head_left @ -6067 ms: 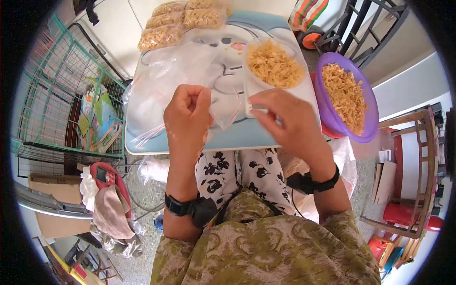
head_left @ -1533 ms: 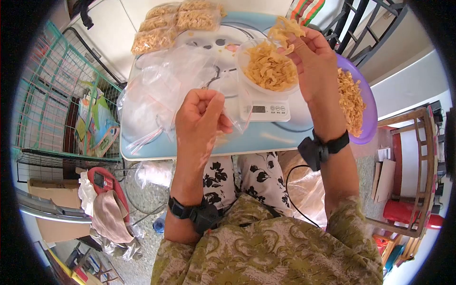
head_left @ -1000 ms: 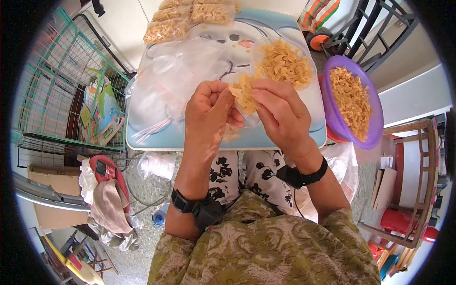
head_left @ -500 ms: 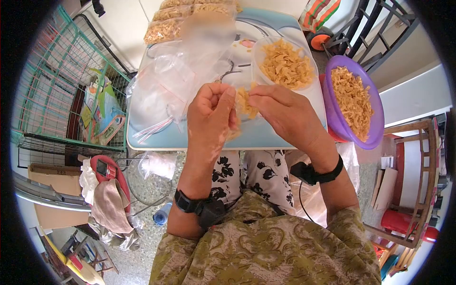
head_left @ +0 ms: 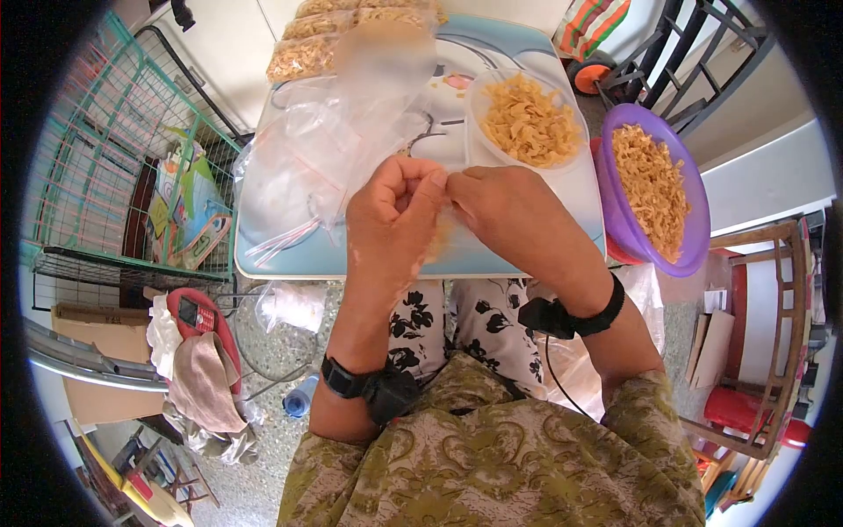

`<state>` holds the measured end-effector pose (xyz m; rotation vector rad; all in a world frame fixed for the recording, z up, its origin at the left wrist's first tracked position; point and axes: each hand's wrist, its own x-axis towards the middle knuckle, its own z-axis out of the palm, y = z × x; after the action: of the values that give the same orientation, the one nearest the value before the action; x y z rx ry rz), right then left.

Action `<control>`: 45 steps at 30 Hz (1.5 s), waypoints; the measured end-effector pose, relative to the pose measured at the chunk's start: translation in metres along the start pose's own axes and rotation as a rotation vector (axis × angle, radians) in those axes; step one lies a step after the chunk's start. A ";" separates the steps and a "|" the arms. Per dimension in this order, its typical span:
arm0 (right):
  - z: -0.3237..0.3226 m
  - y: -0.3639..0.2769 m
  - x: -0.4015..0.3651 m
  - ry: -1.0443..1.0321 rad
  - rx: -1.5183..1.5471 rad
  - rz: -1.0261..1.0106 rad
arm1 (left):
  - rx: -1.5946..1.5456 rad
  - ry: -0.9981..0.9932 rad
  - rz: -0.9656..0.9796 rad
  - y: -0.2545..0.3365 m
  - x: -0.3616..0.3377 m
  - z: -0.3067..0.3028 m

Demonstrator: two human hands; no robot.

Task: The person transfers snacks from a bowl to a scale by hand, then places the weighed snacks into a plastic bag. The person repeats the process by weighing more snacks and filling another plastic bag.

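Note:
Just above the table's near edge, my left hand [head_left: 393,209] is closed, its thumb and bent finger pinching at the top of a small clear plastic bag. My right hand [head_left: 514,206] is closed too, its fingertips meeting the left thumb at the same spot. Most of the bag is hidden behind the hands; a blurred patch of yellowish pieces [head_left: 436,239] shows below them. A clear plastic tub [head_left: 474,114] of yellow dried flakes [head_left: 531,121] stands beyond my right hand. Empty clear bags [head_left: 294,167] with red lines lie beyond my left hand.
Filled bags of flakes [head_left: 303,57] are stacked at the table's [head_left: 562,237] far left. Right of the table, a purple basin [head_left: 694,162] holds more flakes. A green wire cage [head_left: 97,149] stands left. A red stool [head_left: 230,347] bears a cloth [head_left: 211,378] and phone [head_left: 195,314].
My right hand has moved left until its fingertips meet my left thumb. The yellow pieces that showed between the hands are now mostly covered. My left hand has hardly moved.

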<state>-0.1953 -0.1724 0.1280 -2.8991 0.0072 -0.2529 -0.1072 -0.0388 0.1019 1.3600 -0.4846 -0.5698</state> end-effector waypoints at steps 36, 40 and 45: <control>-0.049 0.070 -0.028 0.425 0.140 0.429 | -0.124 0.144 0.011 -0.002 0.002 -0.014; -0.035 0.110 -0.015 0.447 0.028 0.272 | -0.128 0.136 0.035 -0.004 0.003 -0.015; -0.028 0.133 0.004 0.319 -0.072 0.145 | -0.098 0.138 0.039 -0.004 0.004 -0.014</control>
<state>-0.1939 -0.3083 0.1247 -2.8770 0.2837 -0.6967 -0.0958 -0.0307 0.0958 1.2841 -0.3653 -0.4587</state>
